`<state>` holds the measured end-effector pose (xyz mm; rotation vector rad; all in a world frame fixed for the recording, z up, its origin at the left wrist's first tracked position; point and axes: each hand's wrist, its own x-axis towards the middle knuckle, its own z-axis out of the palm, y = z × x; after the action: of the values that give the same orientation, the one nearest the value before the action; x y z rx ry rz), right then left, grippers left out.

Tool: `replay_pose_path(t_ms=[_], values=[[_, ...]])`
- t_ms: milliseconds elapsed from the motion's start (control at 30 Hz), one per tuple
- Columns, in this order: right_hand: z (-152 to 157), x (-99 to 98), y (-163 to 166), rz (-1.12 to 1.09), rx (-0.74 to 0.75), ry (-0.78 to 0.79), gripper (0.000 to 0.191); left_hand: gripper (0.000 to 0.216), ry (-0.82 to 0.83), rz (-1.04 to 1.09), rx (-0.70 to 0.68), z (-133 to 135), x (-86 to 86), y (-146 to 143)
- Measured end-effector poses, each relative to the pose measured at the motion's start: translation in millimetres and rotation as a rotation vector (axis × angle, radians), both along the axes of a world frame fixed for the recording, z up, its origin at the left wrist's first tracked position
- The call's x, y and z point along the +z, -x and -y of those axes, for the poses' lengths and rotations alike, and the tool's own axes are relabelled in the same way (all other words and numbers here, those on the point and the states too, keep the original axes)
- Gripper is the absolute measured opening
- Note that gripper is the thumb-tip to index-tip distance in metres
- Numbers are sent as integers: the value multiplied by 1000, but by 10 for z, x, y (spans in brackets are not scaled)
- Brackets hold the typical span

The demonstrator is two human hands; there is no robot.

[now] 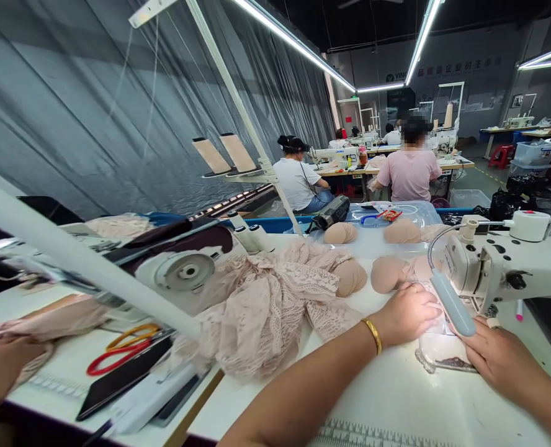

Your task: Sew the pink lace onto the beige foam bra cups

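My left hand (410,313), with a gold bracelet (372,335) at its wrist, is closed with bent fingers on pale pink lace fabric (419,268) beside the sewing machine (475,261). Under the machine head, my right hand (499,354) has its fingers close together; a grey gooseneck lamp (452,304) hides their tips and whatever they grip. Bright light washes out the fabric between the hands. Round beige pads (385,274) lie just beyond my left hand. Another stack of beige pads (350,277) rests against a heap of lace (266,310) to the left.
A slanted white pole (94,254) crosses the left side. Red-handled scissors (117,357) and a black phone (121,375) lie near another person's hand (5,369). A clear plastic bin lid (396,214) bears more pads. Two people sit sewing ahead. A ruler (373,433) lines the front edge.
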<state>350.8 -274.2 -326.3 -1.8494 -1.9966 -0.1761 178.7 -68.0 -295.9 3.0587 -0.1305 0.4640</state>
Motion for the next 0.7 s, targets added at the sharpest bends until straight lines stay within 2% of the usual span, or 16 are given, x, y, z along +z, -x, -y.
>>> replay_pose_path(t_ms=[100, 200, 267, 333, 367, 400, 467, 533, 567, 633, 700], values=[[23, 4, -16, -95, 4, -48, 33, 22, 27, -10, 50, -18, -15, -28], [30, 45, 43, -252, -14, -60, 27, 21, 56, -13, 82, -39, 46, 31], [9, 99, 163, -469, -47, 4, 25, 23, 79, -14, 55, 31, 126, 187], [-34, 161, 349, -786, -78, 89, 32, 23, 228, 17, 22, 234, 199, 438], [-59, 188, 459, -943, -89, 112, 38, 23, 411, 41, 16, 386, 221, 584], [-79, 209, 575, -1074, -98, 112, 45, 25, 668, 65, 22, 562, 229, 730], [-87, 226, 803, -1229, -114, 51, 57, 43, 1311, -36, 64, 929, 206, 972], [-26, 203, 1004, -1274, -126, -25, 59, 55, 1585, -109, 98, 1222, 152, 1094], [31, 177, 1089, -1271, -131, -51, 57, 57, 1822, -24, 173, 1314, 125, 1104], [173, 106, 1218, -1223, -138, -67, 50, 55, 2126, 286, 283, 1388, 84, 1054], [301, 35, 1283, -1131, -118, -59, 43, 53, 2242, 610, 358, 1370, 63, 972]])
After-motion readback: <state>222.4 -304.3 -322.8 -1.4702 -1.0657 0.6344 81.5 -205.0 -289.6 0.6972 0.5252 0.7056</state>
